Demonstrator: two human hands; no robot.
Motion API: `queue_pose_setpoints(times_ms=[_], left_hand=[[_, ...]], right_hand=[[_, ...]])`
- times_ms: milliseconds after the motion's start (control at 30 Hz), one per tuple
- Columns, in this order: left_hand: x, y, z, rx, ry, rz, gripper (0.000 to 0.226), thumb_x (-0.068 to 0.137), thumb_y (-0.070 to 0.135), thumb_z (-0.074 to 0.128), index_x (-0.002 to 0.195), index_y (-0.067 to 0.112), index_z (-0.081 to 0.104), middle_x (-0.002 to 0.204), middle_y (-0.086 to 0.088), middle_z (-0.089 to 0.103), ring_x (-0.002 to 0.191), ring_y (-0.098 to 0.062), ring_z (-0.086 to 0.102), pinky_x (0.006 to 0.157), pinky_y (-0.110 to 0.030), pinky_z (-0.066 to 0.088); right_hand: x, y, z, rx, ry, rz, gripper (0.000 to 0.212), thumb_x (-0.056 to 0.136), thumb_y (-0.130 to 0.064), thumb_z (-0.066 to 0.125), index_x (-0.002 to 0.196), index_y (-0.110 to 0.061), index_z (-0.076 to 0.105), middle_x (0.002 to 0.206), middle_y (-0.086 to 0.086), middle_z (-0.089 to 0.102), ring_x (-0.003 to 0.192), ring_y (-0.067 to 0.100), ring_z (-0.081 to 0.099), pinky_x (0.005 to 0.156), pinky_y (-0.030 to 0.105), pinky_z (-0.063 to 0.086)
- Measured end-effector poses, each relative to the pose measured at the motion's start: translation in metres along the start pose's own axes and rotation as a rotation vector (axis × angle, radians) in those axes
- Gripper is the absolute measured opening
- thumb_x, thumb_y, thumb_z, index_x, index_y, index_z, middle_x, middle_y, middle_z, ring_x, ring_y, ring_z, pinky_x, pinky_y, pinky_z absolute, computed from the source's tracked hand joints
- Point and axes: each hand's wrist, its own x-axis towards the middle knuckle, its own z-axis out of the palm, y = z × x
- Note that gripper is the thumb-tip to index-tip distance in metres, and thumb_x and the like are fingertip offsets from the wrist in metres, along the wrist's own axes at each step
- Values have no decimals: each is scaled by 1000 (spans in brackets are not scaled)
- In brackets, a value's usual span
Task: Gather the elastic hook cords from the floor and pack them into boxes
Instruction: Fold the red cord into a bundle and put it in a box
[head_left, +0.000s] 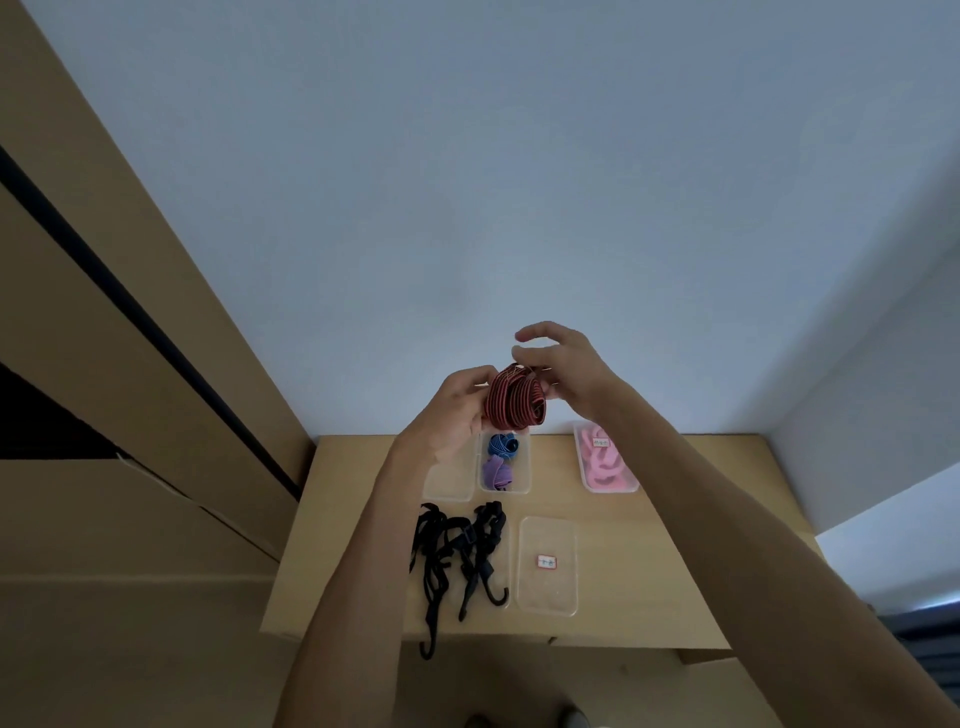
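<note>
A coiled red cord (515, 395) is held above the bench (675, 519) by both hands: the left hand (457, 410) is curled around its side, and its top is pinched by the right hand (563, 364). Black cords (457, 551) are laid beside a clear box (548, 566).

Coiled red cord (516, 396): woven elastic fabric with fine dark striping, matt; the blue coil (503, 446) and purple coil (497, 474) show the same matt woven cloth, and lie in a clear, faintly glossy plastic box (524, 467). Black cords (460, 545): matt dark webbing ending in smooth black hooks whose material cannot be told; beside them a translucent plastic lid (548, 592), smooth, bearing a small paper label (546, 561), and a clear plastic box of pink cords (605, 464) with a soft matt look. Tabletop (358, 545): smooth, matt, pale wood-toned board; wall (467, 182) behind, plain matt paint.
</note>
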Motion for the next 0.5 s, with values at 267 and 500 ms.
queue_pose_setpoints(times_ms=[267, 500], left_hand=[[5, 4, 15, -204, 173, 60, 29, 93, 1, 50, 117, -15, 54, 95, -20, 72, 77, -35, 72, 67, -31, 57], [6, -3, 20, -322, 284, 37, 34, 100, 7, 46, 126, -14, 55, 108, -25, 67, 79, -29, 72, 70, -28, 56]], right_hand=[[-6, 6, 0, 15, -5, 64, 34, 89, -45, 67, 77, -14, 73, 79, 3, 64, 77, 18, 60, 70, 28, 49], [-11, 9, 12, -227, 260, -122, 50, 95, -37, 62, 55, -6, 57, 48, -7, 50, 53, 12, 44, 58, 27, 38]])
